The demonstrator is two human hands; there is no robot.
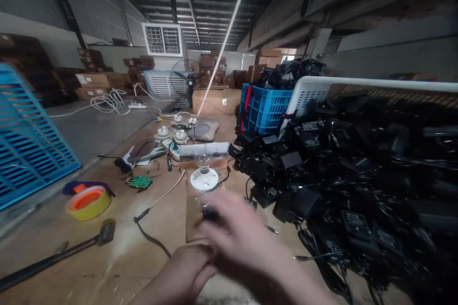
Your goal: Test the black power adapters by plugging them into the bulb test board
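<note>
My right hand is blurred, its fingers curled around a small black power adapter above a wooden board. Below it, my left hand is closed near the right wrist; its fingertips are partly hidden, and what they hold cannot be made out. On the board, just beyond the right hand, sits a round white lamp holder with a clear bulb. A black cable with a connector lies left of the hands.
To the right, a large heap of black adapters spreads beside a white basket and a blue crate. On the left lie yellow tape, a hammer and a green circuit board. Another blue crate stands at the left edge.
</note>
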